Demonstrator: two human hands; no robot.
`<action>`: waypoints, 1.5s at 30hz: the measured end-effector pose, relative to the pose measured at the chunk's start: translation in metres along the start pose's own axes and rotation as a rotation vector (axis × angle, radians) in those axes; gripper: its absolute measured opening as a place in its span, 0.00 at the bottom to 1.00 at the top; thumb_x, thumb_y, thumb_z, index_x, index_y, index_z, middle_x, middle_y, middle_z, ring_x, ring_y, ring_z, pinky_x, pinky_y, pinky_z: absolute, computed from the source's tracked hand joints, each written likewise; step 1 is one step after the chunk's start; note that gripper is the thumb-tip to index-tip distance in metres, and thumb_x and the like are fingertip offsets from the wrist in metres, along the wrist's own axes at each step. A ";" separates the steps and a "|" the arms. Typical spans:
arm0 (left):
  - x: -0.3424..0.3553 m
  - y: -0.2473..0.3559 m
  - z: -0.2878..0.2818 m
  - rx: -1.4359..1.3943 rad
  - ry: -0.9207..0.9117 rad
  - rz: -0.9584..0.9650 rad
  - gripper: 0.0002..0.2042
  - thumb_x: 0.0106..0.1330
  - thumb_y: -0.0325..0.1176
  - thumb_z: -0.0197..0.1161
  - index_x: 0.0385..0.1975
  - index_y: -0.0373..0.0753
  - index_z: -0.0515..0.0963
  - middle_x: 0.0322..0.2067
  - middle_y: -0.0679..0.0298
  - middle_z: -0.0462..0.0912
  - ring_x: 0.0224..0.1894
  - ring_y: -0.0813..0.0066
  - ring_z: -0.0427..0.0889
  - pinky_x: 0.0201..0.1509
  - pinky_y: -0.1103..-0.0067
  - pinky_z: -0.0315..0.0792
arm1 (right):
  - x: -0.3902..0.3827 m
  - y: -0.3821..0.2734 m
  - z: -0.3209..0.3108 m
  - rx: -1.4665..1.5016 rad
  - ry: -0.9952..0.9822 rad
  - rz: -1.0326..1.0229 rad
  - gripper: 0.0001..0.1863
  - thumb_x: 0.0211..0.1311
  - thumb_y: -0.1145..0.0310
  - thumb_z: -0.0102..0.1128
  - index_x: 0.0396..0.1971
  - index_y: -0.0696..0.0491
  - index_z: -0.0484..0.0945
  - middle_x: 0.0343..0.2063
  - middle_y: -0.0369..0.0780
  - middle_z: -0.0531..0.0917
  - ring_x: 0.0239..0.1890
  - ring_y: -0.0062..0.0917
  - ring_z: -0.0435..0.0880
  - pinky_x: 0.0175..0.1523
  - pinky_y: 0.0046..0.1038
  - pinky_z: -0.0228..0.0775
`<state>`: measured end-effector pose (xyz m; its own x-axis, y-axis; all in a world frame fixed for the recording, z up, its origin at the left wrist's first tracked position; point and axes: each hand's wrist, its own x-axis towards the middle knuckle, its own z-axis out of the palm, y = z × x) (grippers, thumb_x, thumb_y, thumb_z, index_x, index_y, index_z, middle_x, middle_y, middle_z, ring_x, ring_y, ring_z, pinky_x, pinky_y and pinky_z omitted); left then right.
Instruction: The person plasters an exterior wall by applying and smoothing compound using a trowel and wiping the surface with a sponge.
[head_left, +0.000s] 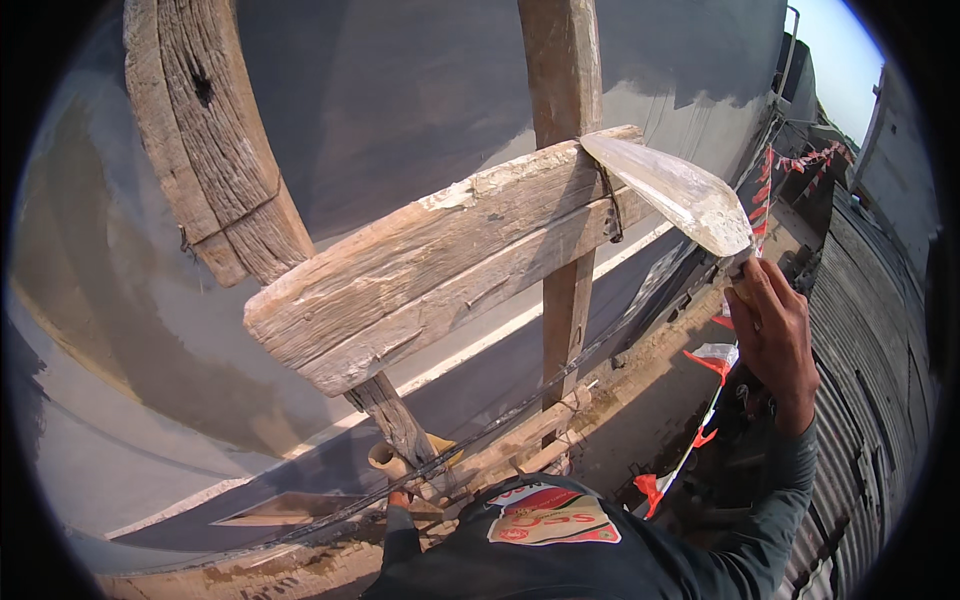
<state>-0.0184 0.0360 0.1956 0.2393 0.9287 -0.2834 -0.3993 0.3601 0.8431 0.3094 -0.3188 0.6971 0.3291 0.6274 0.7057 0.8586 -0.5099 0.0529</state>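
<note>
- Being gripped by the closed right hand (775, 335), a trowel (685, 197) is held with its blade overlapping the right end of a wooden beam (430, 260); contact cannot be told.
- The left hand (399, 497) is seen beside a round-ended piece (386, 459); its grip cannot be made out.
- An upright post (562, 75) is crossed by the beam.

Plank (430, 260) near trowel (680, 195), gap between posts (562, 80)

I see, through the head camera, the right hand (775, 330) gripping a pointed trowel (680, 195), its blade overlapping one end of a weathered beam (430, 260), while the left hand (400, 497) sits low near a wooden post (393, 412).
</note>
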 end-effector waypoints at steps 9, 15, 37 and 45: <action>-0.010 -0.002 0.013 -0.022 0.038 0.015 0.15 0.74 0.32 0.53 0.58 0.35 0.72 0.53 0.59 0.77 0.52 0.69 0.80 0.55 0.71 0.76 | 0.058 0.019 -0.034 -0.001 -0.164 -0.255 0.21 0.50 0.83 0.64 0.48 0.65 0.75 0.33 0.49 0.81 0.29 0.47 0.82 0.33 0.39 0.74; -0.016 -0.016 0.028 -0.061 0.114 0.150 0.16 0.74 0.31 0.54 0.59 0.37 0.70 0.53 0.59 0.77 0.51 0.68 0.80 0.54 0.70 0.77 | 0.076 -0.011 -0.026 -0.012 -0.134 -0.414 0.21 0.49 0.82 0.66 0.47 0.63 0.76 0.32 0.48 0.81 0.27 0.43 0.83 0.31 0.39 0.74; -0.007 -0.057 0.036 -0.070 0.495 0.614 0.11 0.65 0.26 0.63 0.45 0.32 0.76 0.38 0.62 0.81 0.41 0.71 0.78 0.45 0.75 0.74 | 0.121 -0.507 0.216 1.566 -0.384 -0.217 0.22 0.76 0.55 0.52 0.48 0.63 0.75 0.25 0.39 0.78 0.28 0.21 0.76 0.35 0.28 0.71; -0.027 -0.063 0.055 0.130 0.584 0.527 0.16 0.68 0.25 0.53 0.54 0.31 0.75 0.47 0.60 0.81 0.46 0.71 0.80 0.52 0.74 0.75 | 0.179 -0.584 0.258 1.758 -0.345 -0.135 0.20 0.75 0.58 0.52 0.38 0.64 0.77 0.23 0.47 0.80 0.26 0.36 0.79 0.37 0.38 0.71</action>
<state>0.0487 -0.0166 0.1750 -0.4689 0.8832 0.0045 -0.2156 -0.1194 0.9692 -0.0316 0.2432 0.6103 0.0894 0.8066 0.5844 0.1762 0.5646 -0.8063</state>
